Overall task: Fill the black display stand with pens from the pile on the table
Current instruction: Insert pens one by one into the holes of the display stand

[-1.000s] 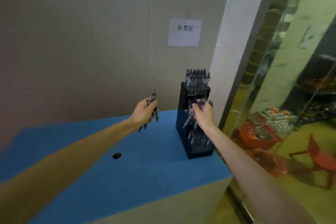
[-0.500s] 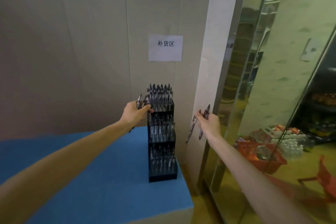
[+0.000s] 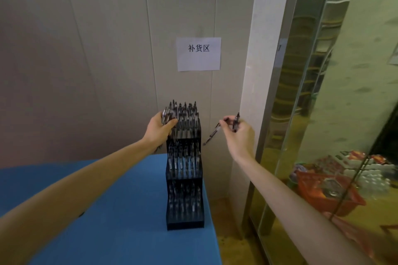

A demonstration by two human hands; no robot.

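A black three-tier display stand (image 3: 184,202) stands on the blue table (image 3: 120,211) at its right edge, against the wall. Several dark pens fill all three tiers. My left hand (image 3: 158,129) grips a small bundle of pens (image 3: 166,115) at the left side of the top tier. My right hand (image 3: 238,135) is in the air to the right of the stand, off the table. It holds two pens: one (image 3: 236,121) upright between the fingers, another (image 3: 212,134) slanting down to the left.
A white paper sign (image 3: 198,54) hangs on the panelled wall above the stand. A white pillar (image 3: 258,84) and a glass partition (image 3: 336,97) rise to the right. Behind the glass sit a red basket (image 3: 327,191) and packaged goods.
The view has swung so the stand sits lower and more central. My left hand reached the stand's top tier with its pens. My right hand drew away to the right, holding two pens.
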